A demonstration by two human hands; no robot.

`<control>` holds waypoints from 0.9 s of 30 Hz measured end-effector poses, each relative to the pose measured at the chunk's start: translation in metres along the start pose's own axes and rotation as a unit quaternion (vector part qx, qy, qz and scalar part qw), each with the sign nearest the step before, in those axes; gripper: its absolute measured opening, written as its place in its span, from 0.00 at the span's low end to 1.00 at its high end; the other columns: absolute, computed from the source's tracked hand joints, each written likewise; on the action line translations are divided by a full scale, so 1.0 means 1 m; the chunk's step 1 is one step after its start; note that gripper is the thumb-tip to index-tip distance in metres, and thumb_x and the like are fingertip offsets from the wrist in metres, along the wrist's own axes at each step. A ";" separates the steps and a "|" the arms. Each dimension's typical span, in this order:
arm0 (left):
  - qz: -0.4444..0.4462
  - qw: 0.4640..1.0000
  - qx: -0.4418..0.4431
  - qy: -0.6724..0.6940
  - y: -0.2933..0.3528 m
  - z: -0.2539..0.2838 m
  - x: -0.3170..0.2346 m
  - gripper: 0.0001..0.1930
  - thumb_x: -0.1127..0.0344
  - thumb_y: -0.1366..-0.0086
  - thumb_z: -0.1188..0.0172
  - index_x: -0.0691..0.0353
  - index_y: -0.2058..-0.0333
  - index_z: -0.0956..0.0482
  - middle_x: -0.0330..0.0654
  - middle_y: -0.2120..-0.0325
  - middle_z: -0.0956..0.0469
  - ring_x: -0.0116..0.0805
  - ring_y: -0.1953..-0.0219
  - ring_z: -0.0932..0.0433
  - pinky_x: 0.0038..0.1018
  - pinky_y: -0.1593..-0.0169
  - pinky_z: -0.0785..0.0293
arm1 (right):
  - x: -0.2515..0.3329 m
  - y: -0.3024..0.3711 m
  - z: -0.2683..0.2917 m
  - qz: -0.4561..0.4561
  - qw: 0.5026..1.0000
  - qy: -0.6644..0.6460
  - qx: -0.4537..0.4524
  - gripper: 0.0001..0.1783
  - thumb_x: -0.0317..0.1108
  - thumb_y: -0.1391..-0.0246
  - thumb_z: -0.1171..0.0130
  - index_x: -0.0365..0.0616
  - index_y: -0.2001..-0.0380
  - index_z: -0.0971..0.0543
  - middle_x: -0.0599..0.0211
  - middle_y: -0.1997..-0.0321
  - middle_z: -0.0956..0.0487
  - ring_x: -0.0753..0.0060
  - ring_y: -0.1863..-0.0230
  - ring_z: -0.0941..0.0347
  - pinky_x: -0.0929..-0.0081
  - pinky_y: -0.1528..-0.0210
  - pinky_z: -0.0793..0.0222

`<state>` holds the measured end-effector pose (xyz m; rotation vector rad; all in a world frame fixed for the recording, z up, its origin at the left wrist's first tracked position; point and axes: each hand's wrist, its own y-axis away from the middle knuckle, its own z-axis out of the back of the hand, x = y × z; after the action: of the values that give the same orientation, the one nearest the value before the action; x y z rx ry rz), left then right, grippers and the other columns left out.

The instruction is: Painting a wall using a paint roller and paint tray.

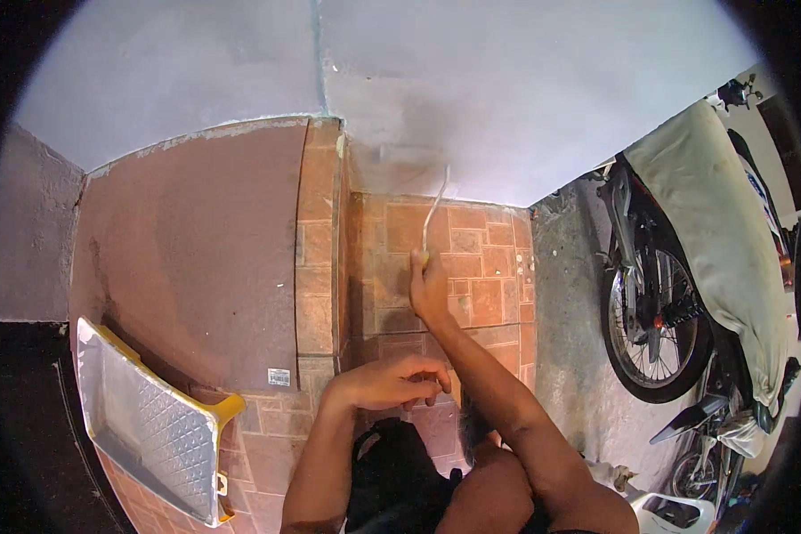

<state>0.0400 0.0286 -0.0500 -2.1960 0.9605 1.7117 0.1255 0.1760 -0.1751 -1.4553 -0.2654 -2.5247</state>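
Observation:
My right hand (429, 285) is closed round the handle of a paint roller (435, 212), its thin bent metal rod reaching up to the pale wall (525, 98). The roller's head blurs into the wall's low part and is hard to make out. Nearer to me, my left hand (396, 383) hangs in the air beside my right forearm, fingers loosely bent and apart, with nothing seen in it. On the left stands a paint tray (165, 436) with a white, ribbed inside and a yellow rim, partly smeared with pale paint.
A brown mat or board (196, 249) with a small label covers the raised step at left. Reddish tiles (476, 294) lie below the wall. On the right, a motorcycle (654, 329) stands under a pale cloth (712, 231). A white plastic chair (685, 507) shows at lower right.

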 end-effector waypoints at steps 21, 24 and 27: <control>-0.009 0.999 0.027 -0.025 0.001 0.001 0.003 0.11 0.63 0.30 0.47 0.64 0.57 0.24 0.39 0.66 0.23 0.27 0.65 0.26 0.25 0.63 0.27 | 0.073 -0.005 0.008 0.115 0.977 -0.180 -0.007 0.17 0.43 0.29 0.63 0.43 0.68 0.37 0.71 0.81 0.36 0.82 0.85 0.42 0.81 0.85 0.45; 0.041 0.998 0.045 -0.030 -0.002 0.002 -0.014 0.10 0.64 0.30 0.48 0.64 0.56 0.25 0.38 0.66 0.23 0.26 0.65 0.25 0.25 0.63 0.27 | 0.009 -0.005 -0.007 0.103 0.994 -0.012 -0.024 0.17 0.42 0.29 0.62 0.41 0.67 0.36 0.68 0.78 0.35 0.80 0.84 0.41 0.76 0.83 0.44; 0.058 0.997 0.054 0.014 0.003 0.002 -0.015 0.10 0.64 0.30 0.48 0.64 0.56 0.25 0.37 0.66 0.23 0.26 0.65 0.25 0.25 0.63 0.27 | -0.001 0.005 -0.015 0.181 0.981 0.015 -0.073 0.17 0.42 0.29 0.62 0.39 0.67 0.35 0.68 0.80 0.36 0.79 0.83 0.41 0.73 0.81 0.44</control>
<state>0.0349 0.0330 -0.0366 -2.1392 1.1808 1.6399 0.1156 0.1672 -0.1833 -1.3690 0.1803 -2.3043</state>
